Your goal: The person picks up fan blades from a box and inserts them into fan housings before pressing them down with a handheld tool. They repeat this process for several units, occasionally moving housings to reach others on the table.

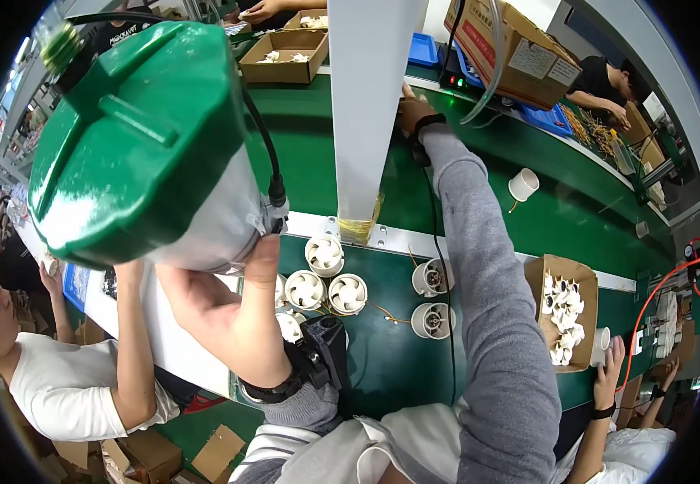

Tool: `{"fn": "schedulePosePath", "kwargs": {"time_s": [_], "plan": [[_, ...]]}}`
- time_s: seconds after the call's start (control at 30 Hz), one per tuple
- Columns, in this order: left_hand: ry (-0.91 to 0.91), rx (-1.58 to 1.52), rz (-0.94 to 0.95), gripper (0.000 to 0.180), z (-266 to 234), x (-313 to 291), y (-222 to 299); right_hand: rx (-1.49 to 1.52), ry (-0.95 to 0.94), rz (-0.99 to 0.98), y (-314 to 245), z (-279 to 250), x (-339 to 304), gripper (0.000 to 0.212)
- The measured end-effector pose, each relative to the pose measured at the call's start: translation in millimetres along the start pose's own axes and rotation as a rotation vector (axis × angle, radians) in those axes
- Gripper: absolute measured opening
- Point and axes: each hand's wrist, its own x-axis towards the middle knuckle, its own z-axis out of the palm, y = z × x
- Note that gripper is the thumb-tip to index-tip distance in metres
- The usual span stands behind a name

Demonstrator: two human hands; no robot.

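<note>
My left hand (233, 319) grips a large canister (205, 218) with a green ribbed lid from below, its thumb against the side. The canister's body is whitish and translucent, and a black cable plugs into a fitting on its side. My right hand (416, 113) reaches far over the green conveyor, beside the grey post; its fingers are partly hidden, and what they touch cannot be made out. Several white round fans (347, 294) stand on the green bench below my left hand. Two white housings with wires (433, 320) sit near my right forearm.
The grey post (370, 105) rises between my arms. A cardboard box of white impellers (564, 315) is at the right, near a co-worker's hand (610, 367). One white cup-shaped housing (523, 185) lies on the conveyor. Co-workers sit left and far right; an orange hose (648, 310) curves there.
</note>
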Motion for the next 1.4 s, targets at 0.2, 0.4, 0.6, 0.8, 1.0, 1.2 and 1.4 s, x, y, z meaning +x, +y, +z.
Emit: {"fn": "schedulePosePath", "kwargs": {"time_s": [0.2, 0.4, 0.6, 0.8, 1.0, 1.2, 1.4], "plan": [[-0.042, -0.048, -0.175, 0.066, 2, -8, 5, 0.249, 0.126, -0.066, 67, 41, 14, 0.044], [-0.084, -0.14, -0.138, 0.06, 7, 2, 4, 0.364, -0.05, -0.037, 39, -54, -106, 0.041], [-0.141, -0.14, -0.028, 0.035, 13, 3, 10, 0.34, -0.253, -0.073, 56, -116, -261, 0.042], [-0.178, -0.094, 0.01, 0.036, 17, -2, 16, 0.541, -0.474, -0.492, 49, -110, -338, 0.035], [-0.212, -0.113, 0.04, 0.038, 11, -4, 16, 0.311, -0.095, -0.076, 91, -102, -255, 0.014], [-0.228, -0.16, 0.036, 0.038, 21, -10, 20, 0.097, 0.079, 0.05, 133, -60, -205, 0.009], [-0.247, -0.117, 0.046, 0.038, 16, -8, 16, 0.254, 0.067, -0.083, 89, -105, -239, 0.01]]}}
